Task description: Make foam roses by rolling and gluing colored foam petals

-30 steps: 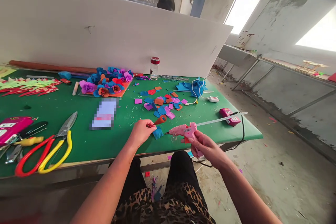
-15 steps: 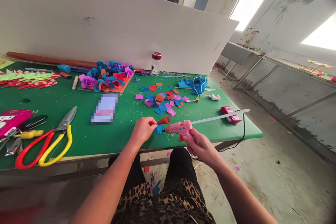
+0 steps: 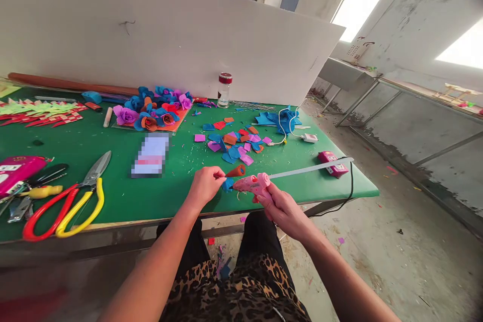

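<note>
My left hand (image 3: 206, 183) is closed in a pinch on a small blue paper flower (image 3: 227, 185). Just behind it a brown cone-shaped paper piece (image 3: 237, 171) extends from near my fingertips; whether they grip that too I cannot tell. My right hand (image 3: 284, 210) is wrapped round the handle of a pink glue gun (image 3: 253, 184), whose nozzle points left and meets the blue flower's edge. A long whitish glue stick (image 3: 309, 168) juts out of the gun's back. Beyond both hands lies a loose heap of blue, purple, red and brown paper petals (image 3: 234, 145).
Finished paper roses (image 3: 151, 110) lie at the back left, above a phone (image 3: 151, 155). Large scissors (image 3: 81, 191) with red and yellow handles rest near the front edge. A lidded glass jar (image 3: 223, 91), a charger (image 3: 310, 138) and a pink power strip (image 3: 332, 163) are farther off.
The glue gun has shifted slightly left, bringing its nozzle further onto the blue flower. My left hand stays nearly in place.
</note>
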Tool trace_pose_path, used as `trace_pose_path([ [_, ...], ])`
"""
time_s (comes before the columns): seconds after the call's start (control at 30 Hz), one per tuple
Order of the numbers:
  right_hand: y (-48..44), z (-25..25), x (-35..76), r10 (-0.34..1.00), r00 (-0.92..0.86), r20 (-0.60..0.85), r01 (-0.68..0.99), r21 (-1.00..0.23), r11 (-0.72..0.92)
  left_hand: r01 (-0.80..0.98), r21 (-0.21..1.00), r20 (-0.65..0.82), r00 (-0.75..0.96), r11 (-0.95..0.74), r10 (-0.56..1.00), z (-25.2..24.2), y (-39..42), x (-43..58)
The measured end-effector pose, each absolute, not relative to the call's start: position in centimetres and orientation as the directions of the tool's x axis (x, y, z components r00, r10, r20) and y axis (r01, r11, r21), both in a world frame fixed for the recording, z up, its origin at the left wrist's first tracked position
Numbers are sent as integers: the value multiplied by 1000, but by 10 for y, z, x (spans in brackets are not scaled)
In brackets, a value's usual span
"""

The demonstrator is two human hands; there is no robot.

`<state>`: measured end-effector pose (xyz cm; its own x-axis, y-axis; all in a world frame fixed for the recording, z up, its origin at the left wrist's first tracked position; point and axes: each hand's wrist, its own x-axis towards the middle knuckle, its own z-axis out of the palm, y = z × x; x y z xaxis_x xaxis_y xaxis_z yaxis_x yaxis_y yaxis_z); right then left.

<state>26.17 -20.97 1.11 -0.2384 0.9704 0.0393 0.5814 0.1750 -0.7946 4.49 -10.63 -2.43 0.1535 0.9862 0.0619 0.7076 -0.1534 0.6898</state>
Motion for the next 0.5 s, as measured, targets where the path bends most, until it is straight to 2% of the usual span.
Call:
trace_pose_path([
  [0.5, -209, 7, 261, 969, -243, 47, 591, -785, 187, 705, 690, 72, 158, -164, 985, -27, -106, 44],
])
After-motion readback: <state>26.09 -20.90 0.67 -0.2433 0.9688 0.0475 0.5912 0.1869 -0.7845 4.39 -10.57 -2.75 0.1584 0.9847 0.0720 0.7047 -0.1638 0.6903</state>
